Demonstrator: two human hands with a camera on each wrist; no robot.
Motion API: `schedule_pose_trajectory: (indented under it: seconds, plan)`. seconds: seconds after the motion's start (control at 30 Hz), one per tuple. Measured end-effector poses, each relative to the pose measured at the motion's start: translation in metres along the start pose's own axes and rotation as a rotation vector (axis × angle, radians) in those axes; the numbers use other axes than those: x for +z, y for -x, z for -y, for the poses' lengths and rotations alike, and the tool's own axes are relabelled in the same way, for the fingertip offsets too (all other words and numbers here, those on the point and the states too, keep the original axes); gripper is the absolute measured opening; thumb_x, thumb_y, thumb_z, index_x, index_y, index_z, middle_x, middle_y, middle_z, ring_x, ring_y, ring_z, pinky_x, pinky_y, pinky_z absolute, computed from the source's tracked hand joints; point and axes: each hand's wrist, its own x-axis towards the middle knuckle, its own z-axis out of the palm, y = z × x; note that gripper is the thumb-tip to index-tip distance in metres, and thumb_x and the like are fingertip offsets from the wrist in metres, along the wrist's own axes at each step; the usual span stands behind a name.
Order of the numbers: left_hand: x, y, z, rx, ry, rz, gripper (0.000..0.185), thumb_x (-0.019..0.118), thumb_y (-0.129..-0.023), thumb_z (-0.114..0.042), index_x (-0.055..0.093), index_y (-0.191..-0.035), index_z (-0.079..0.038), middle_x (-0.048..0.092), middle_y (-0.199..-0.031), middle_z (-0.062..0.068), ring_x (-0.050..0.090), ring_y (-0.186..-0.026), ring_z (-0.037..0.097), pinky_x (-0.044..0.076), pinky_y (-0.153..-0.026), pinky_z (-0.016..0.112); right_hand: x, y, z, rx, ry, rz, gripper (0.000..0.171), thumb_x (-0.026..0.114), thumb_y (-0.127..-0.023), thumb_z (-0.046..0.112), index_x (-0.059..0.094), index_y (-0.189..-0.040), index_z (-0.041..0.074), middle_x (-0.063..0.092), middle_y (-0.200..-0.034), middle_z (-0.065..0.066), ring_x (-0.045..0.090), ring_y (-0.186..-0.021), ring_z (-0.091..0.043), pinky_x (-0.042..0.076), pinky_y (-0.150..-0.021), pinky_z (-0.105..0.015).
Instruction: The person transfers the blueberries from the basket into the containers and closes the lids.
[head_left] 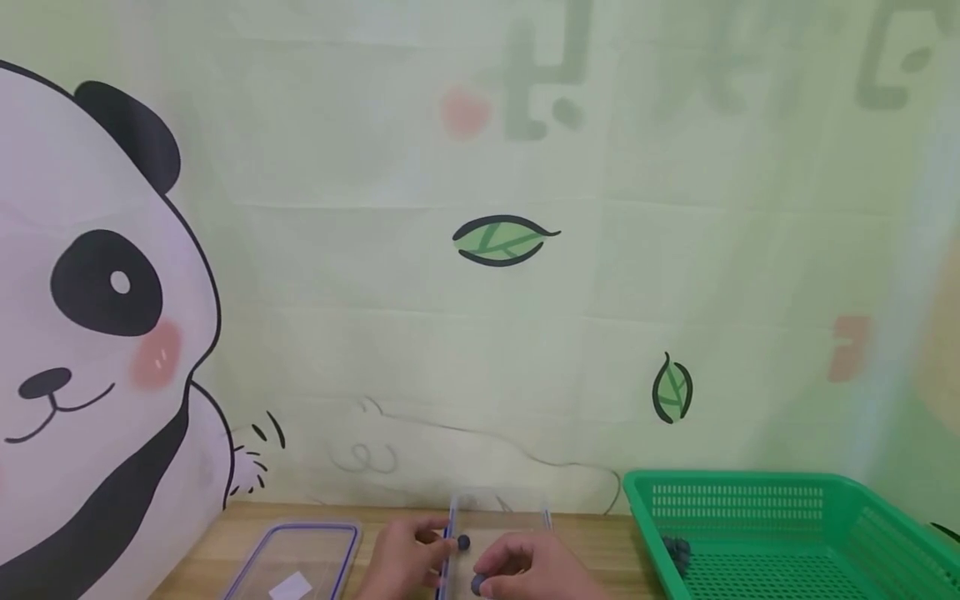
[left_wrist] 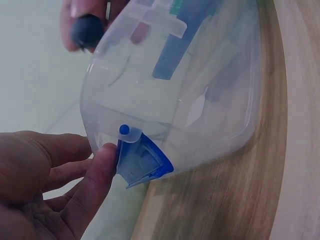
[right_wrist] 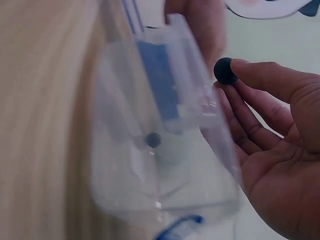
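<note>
A person's two hands work at a clear plastic container point(head_left: 498, 521) with blue clasps, standing on a wooden table point(head_left: 225, 533) near its back edge, against a wall covering printed with a panda point(head_left: 97, 333) and leaves. The left hand point(head_left: 405, 558) steadies the container's left side: in the left wrist view its thumb point(left_wrist: 97, 172) presses against a blue clasp point(left_wrist: 142, 162) at the container's wall, the other fingers loosely curled beside it. The right hand point(head_left: 536, 567) pinches a small dark round berry point(right_wrist: 225, 70), apparently a blueberry, between thumb and fingertips, just at the container's rim. A second dark berry point(right_wrist: 153, 139) lies inside the container. The container's clear lid point(head_left: 296, 560), edged in blue, rests flat on the table to the left. A green plastic basket point(head_left: 780, 525) stands to the right, well apart from the hands, with a dark berry cluster point(head_left: 678, 548) inside.
</note>
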Motion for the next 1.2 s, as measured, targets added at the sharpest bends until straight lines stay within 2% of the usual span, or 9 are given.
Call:
schedule_pose_trajectory:
  seconds: [0.27, 0.6, 1.03, 1.2]
  plan:
    - [0.000, 0.000, 0.000, -0.003, -0.003, -0.009, 0.034, 0.077, -0.092, 0.002, 0.072, -0.124, 0.010, 0.068, -0.085, 0.007, 0.069, -0.063, 0.016, 0.065, -0.059, 0.032, 0.014, -0.003, -0.013, -0.004, -0.056, 0.066, 0.015, 0.074, -0.098, 0.011, 0.078, -0.107, 0.000, 0.076, -0.095, -0.006, 0.069, -0.088, -0.020, 0.058, -0.078, -0.030]
    - [0.000, -0.001, 0.000, -0.001, 0.002, -0.002, 0.035, 0.077, -0.092, 0.002, 0.071, -0.125, 0.010, 0.068, -0.086, 0.007, 0.069, -0.062, 0.015, 0.065, -0.059, 0.033, 0.013, -0.003, -0.012, 0.014, -0.026, 0.141, 0.014, 0.074, -0.099, 0.010, 0.078, -0.110, 0.002, 0.075, -0.096, -0.005, 0.067, -0.088, -0.018, 0.057, -0.078, -0.031]
    - [0.000, 0.002, -0.002, 0.003, -0.008, -0.002, 0.035, 0.077, -0.093, 0.001, 0.070, -0.126, 0.011, 0.069, -0.087, 0.007, 0.069, -0.063, 0.015, 0.065, -0.059, 0.033, 0.012, -0.002, -0.014, -0.021, -0.028, 0.118, 0.014, 0.074, -0.099, 0.010, 0.079, -0.108, 0.000, 0.077, -0.096, -0.006, 0.069, -0.089, -0.018, 0.058, -0.079, -0.029]
    - [0.000, 0.001, -0.001, 0.005, -0.007, -0.002, 0.036, 0.077, -0.093, 0.000, 0.070, -0.126, 0.010, 0.068, -0.087, 0.007, 0.069, -0.062, 0.016, 0.065, -0.059, 0.033, 0.006, -0.001, -0.007, 0.060, 0.009, 0.029, 0.013, 0.074, -0.099, 0.012, 0.079, -0.108, 0.004, 0.077, -0.098, -0.006, 0.070, -0.092, -0.022, 0.061, -0.082, -0.039]
